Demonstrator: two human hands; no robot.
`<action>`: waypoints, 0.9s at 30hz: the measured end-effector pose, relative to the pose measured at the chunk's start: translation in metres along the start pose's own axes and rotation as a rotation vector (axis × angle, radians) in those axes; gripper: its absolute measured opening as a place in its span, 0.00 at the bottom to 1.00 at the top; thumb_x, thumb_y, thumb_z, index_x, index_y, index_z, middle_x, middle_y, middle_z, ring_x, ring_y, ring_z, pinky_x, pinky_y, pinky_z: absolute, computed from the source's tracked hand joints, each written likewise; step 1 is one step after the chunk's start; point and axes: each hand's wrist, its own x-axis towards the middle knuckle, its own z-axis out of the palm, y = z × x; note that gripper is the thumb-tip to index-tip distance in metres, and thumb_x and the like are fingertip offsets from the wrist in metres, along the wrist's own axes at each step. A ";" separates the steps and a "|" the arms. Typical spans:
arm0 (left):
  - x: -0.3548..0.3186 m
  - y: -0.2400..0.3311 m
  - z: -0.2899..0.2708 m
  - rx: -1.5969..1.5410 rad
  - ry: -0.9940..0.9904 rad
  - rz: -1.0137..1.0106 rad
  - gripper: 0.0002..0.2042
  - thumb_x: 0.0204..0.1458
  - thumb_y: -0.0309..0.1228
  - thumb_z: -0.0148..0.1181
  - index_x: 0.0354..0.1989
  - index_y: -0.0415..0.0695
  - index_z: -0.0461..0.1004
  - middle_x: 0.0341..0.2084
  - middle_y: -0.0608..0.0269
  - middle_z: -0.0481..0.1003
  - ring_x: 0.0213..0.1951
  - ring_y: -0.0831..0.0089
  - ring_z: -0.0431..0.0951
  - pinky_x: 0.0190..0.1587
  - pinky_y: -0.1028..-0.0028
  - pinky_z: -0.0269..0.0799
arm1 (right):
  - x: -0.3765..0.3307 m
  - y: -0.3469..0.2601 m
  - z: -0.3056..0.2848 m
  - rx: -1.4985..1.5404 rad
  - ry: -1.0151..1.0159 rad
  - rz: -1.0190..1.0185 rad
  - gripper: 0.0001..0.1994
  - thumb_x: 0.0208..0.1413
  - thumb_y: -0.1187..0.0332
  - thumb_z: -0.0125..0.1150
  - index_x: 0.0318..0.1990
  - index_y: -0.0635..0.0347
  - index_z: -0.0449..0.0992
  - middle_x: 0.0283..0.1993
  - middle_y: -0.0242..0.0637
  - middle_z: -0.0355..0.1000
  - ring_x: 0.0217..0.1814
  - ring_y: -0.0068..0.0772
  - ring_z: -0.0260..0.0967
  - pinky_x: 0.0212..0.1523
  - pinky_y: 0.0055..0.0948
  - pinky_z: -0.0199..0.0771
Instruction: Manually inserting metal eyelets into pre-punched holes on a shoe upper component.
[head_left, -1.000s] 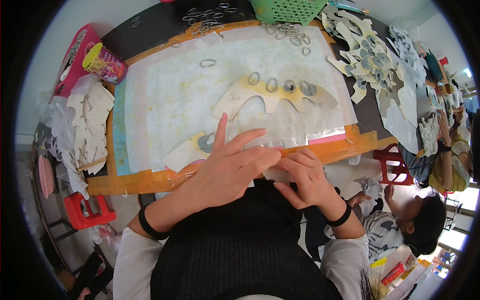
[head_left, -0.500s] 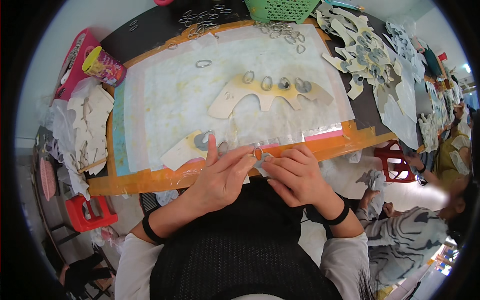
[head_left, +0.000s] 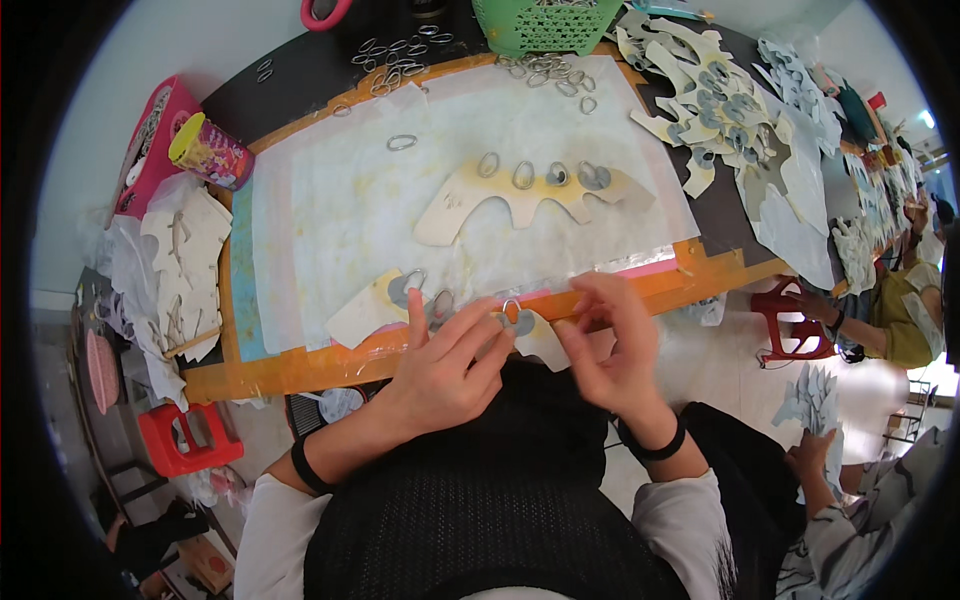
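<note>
The cream piece (head_left: 545, 347) sits between the two hands, at the table's taped near edge (head_left: 285, 374), with a grey tab (head_left: 525, 323) on it and a metal ring (head_left: 512, 308) standing out on the side away from the body. The left hand (head_left: 447, 368) seems clamped on the piece, fingertips at the tab's left side. The right hand (head_left: 612, 345) is apart from the left, fingers curled, thumb by the piece's right end; whether it grips or merely touches, I cannot tell.

To do this well, the left fingers should press the tab flat close to the ring, so the ring points straight out. The right hand does best to steady its end without pulling (a tug there would probably skew the tab). Beyond the hands, the arched strip (head_left: 525, 208) on the paper sheet (head_left: 330, 215) makes a useful guide, its rings in a row along the far edge. Care is wanted with the left hand's outstretched finger, right by another ring (head_left: 415, 279); what lies behind that hand is hidden.
</note>
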 end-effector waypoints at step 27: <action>0.076 -0.094 -0.029 -0.490 -0.055 -0.728 0.20 0.47 0.23 0.59 0.50 0.43 0.63 0.34 0.56 0.73 0.39 0.66 0.75 0.42 0.71 0.69 | 0.063 0.030 -0.112 -0.919 0.210 -0.157 0.12 0.40 0.79 0.56 0.36 0.59 0.76 0.34 0.39 0.67 0.41 0.45 0.60 0.43 0.38 0.62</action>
